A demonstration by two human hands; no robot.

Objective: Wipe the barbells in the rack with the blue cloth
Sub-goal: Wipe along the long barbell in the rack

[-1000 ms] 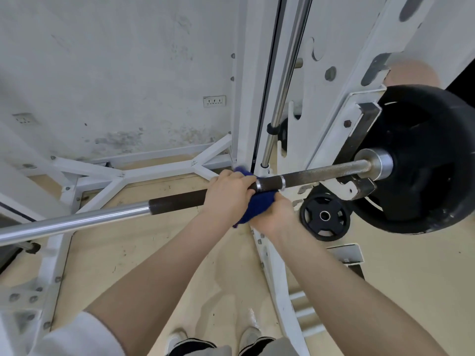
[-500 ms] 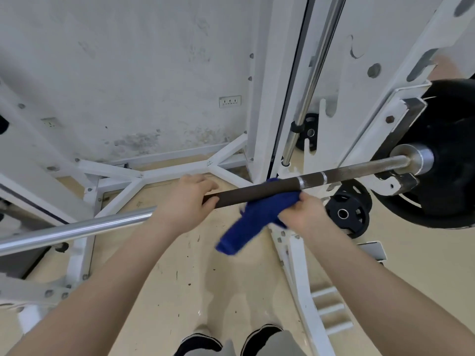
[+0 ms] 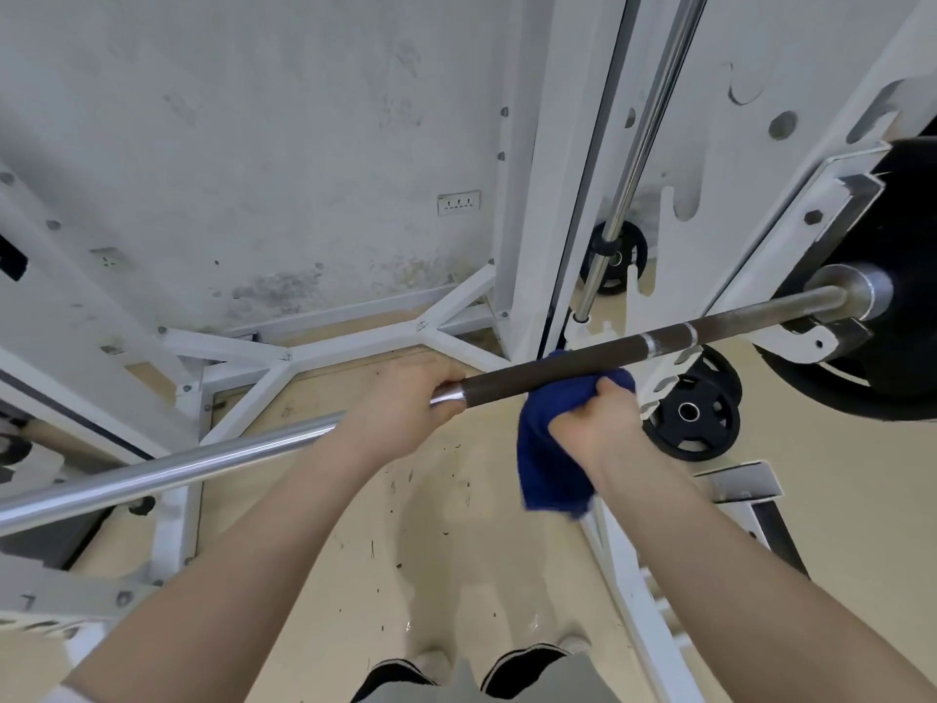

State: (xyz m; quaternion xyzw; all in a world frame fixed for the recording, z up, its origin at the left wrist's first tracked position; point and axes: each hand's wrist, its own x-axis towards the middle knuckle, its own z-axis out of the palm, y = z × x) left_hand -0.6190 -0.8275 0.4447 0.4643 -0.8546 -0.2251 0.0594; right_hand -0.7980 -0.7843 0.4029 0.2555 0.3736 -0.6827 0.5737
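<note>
A barbell [image 3: 557,370] lies across the white rack [image 3: 537,205], with a shiny left part, a dark knurled middle and a large black plate [image 3: 907,307] on its right end. My left hand [image 3: 400,408] grips the bar where the shiny part meets the dark part. My right hand [image 3: 593,423] holds the blue cloth [image 3: 547,449] bunched against the underside of the dark section; part of the cloth hangs down below my wrist.
A vertical chrome guide rod [image 3: 644,144] runs up behind the bar. Small black weight plates [image 3: 692,413] lean at the rack's base. White base struts [image 3: 284,362] spread over the beige floor. My shoes show at the bottom edge.
My left hand slid left along the bar, away from the cloth. My right hand regripped the cloth under the dark section, and its loose end now hangs straight down.
</note>
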